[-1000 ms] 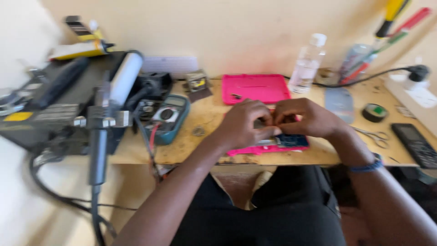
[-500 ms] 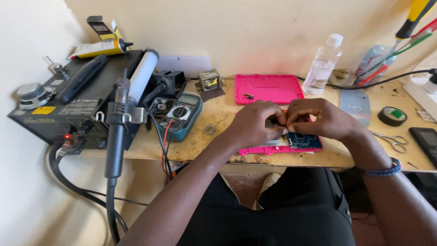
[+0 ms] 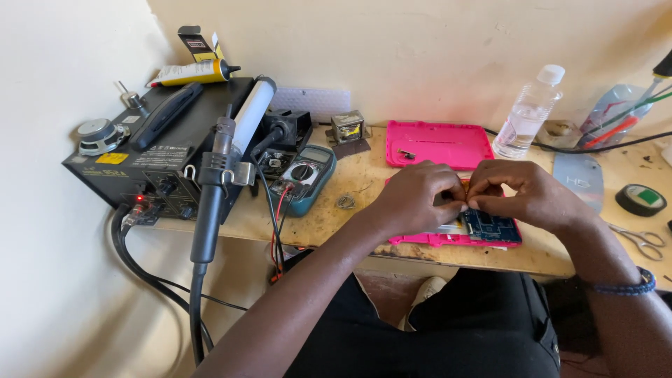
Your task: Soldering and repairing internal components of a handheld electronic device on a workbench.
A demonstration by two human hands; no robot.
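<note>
Bright pink tray (image 3: pixel 437 144) and a pink frame (image 3: pixel 448 239) around a dark blue circuit board (image 3: pixel 493 226). Teal meter (image 3: pixel 308 175) with red and black leads. Black box (image 3: pixel 150 164) with a yellow label. Pale wooden table (image 3: pixel 350 203), stained. Black tape roll (image 3: pixel 641 199) with a green centre.

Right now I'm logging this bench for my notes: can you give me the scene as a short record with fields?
Setting: wooden workbench against a cream wall
Left hand: left hand fingertips pinched together over the open pink device
Right hand: right hand meeting the left, over the blue circuit board
Held item: too small to tell
Behind hands: pink back cover, clear bottle
Left of hands: multimeter, black rework station
Right of hands: tape roll, scissors
</note>
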